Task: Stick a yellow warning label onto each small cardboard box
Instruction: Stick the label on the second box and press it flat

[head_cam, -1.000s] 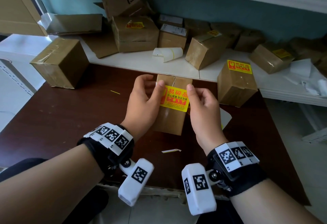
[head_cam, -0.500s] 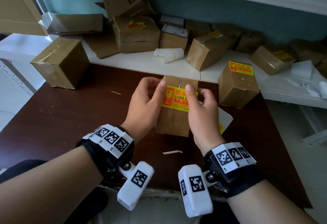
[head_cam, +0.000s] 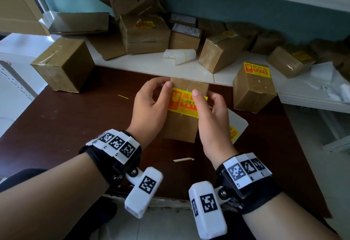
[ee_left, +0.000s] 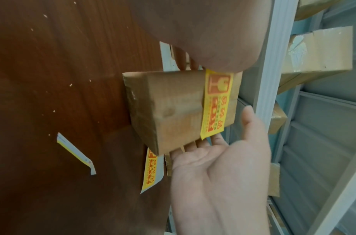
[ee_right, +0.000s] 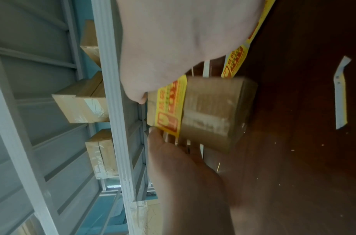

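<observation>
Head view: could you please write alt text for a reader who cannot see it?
A left hand and a right hand grip a small cardboard box on a dark table, thumbs pressing a yellow warning label onto it. A labelled box stands right of it, a plain box left.

Head view above, wrist views beside box (head_cam: 180, 126)
</observation>
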`<state>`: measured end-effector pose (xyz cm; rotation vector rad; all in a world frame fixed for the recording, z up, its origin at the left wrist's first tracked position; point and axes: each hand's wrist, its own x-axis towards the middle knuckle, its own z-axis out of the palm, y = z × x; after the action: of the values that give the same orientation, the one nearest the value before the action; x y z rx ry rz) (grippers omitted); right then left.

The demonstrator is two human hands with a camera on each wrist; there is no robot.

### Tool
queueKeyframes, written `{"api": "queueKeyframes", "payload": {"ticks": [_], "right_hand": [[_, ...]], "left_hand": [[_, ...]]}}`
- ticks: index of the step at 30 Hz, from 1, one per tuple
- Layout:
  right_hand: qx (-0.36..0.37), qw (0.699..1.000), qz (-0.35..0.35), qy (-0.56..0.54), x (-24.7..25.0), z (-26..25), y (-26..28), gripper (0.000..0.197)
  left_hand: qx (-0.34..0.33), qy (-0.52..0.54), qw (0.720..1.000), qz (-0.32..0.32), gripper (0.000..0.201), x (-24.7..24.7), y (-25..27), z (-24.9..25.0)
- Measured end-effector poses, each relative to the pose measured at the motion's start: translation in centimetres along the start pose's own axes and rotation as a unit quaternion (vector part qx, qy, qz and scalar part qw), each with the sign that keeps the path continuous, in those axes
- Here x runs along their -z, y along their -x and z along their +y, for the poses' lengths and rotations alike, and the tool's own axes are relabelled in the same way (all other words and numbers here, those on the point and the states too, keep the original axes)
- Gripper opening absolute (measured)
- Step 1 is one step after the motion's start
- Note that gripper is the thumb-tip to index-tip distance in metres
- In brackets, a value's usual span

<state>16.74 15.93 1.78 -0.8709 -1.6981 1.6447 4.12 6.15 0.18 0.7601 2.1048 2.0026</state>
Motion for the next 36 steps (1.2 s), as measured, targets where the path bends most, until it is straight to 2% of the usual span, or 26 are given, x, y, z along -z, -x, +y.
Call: {"api": "queueKeyframes", "payload": {"ticks": [3,8,13,14,17,19,22,25,29,31,33,36], "right_hand": [[-0.004,1.000,0.018,-0.013,0.1,0.1,-0.2,0.046],[-0.010,0.998,0.050,0.028,0.3,1.0,-1.1,0.059],[-0.012,0.997,0.077,0.017,0.4,1.5,-1.8,0.021],[-0.014,0.997,0.073,0.007,0.5,1.5,-1.8,0.023],[-0.012,0.998,0.058,-0.016,0.4,1.6,-1.7,0.053],[-0.006,0.998,0.053,-0.027,0.5,1.5,-1.7,0.058],[-0.001,0.999,0.020,-0.030,0.6,1.7,-2.0,0.044],[0.002,0.999,-0.043,-0.022,0.7,1.6,-2.2,0.027],[-0.016,0.997,-0.070,-0.006,0.9,1.1,-2.5,0.030],[-0.022,0.998,-0.055,-0.007,1.1,1.0,-2.6,0.033],[-0.023,0.999,-0.047,-0.008,1.3,0.9,-2.7,0.026],[-0.023,0.997,-0.069,-0.009,1.7,0.6,-2.7,0.023]], "left_hand": [[-0.016,0.016,1.000,-0.010,0.022,-0.3,0.5,0.1],[-0.032,0.033,0.998,-0.037,0.023,-0.6,1.2,0.2],[-0.016,0.032,0.998,-0.057,0.022,-0.4,0.8,0.3],[-0.019,0.026,0.998,-0.060,0.025,-0.4,0.8,0.3],[-0.029,0.024,0.997,-0.061,0.031,-0.4,0.8,0.2],[-0.031,0.032,0.997,-0.058,0.029,-0.4,0.7,0.0],[-0.010,0.044,0.998,-0.036,0.018,-0.4,0.1,-0.6],[0.029,0.061,0.998,0.005,0.012,-0.3,-0.4,-1.0],[0.047,0.063,0.996,0.036,0.009,-0.2,-0.6,-1.1],[0.056,0.068,0.996,0.029,0.013,-0.4,-0.5,-1.1],[0.062,0.070,0.996,0.011,0.021,-0.5,-0.3,-1.3],[0.057,0.070,0.996,-0.002,0.025,-0.6,-0.1,-1.4]]}}
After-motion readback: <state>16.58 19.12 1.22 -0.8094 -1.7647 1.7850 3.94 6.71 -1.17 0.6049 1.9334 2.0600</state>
